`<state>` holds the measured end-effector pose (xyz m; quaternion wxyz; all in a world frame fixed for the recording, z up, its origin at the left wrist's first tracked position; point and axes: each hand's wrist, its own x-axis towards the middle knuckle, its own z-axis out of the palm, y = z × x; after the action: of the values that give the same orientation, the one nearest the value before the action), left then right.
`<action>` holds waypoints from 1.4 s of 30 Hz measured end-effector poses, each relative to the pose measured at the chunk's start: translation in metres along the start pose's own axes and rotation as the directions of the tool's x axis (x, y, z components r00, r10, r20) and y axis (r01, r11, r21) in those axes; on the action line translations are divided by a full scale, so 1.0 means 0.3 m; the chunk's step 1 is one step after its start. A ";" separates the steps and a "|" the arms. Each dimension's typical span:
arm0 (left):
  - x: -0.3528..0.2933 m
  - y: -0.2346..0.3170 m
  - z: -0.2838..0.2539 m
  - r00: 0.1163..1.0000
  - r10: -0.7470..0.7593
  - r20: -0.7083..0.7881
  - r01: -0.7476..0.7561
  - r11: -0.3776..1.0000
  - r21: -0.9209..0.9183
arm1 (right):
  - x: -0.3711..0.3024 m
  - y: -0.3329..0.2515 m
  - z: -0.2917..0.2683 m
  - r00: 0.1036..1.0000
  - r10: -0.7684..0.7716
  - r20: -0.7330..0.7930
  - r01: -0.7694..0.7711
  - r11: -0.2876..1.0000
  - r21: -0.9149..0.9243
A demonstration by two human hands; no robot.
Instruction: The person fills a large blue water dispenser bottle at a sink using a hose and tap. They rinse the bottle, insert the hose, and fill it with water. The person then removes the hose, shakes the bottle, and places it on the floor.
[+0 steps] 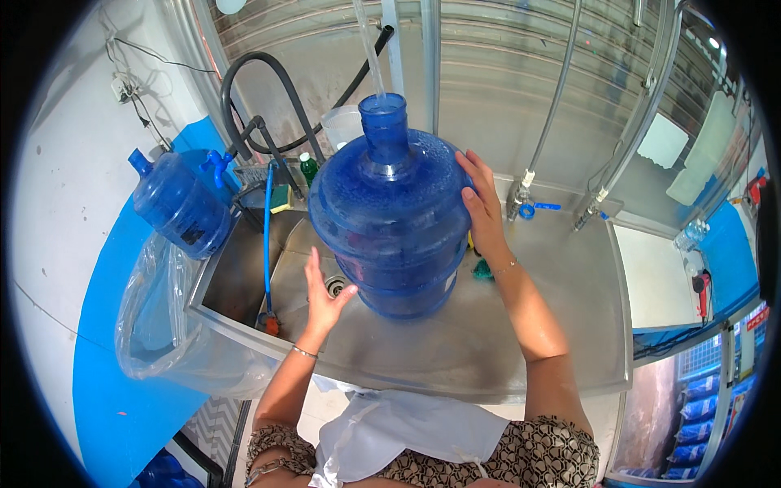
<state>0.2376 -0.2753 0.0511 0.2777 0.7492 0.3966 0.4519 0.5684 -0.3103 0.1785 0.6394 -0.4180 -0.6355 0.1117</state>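
Observation:
A large blue water jug (390, 220) stands upright on the steel sink counter, with its mouth facing up. Something clear, a water stream or a tube, runs down from above into the jug's neck. My right hand (485, 213) lies along the jug's upper right side, fingers stretched out. Low on the other side, my left hand (324, 301) is held open beside the jug, thumb toward it; whether it touches I cannot tell. Neither hand is gripping anything.
The steel sink (561, 325) has a drain (336, 286) behind my left hand. On the left are a smaller blue jug (183, 207), a black hose (277, 65), a blue tube (268, 244) and a sponge (281, 198). Valves (521, 199) stand at back right.

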 end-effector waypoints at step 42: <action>-0.141 -0.037 0.141 0.948 -0.319 -0.001 0.319 0.948 0.011 | -0.044 -0.012 0.041 0.982 0.026 -0.186 -0.040 0.996 -0.073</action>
<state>0.2601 -0.3078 0.0047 0.3432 0.6771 0.5146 0.3987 0.5537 -0.3166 0.1694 0.6772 -0.4613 -0.5702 0.0584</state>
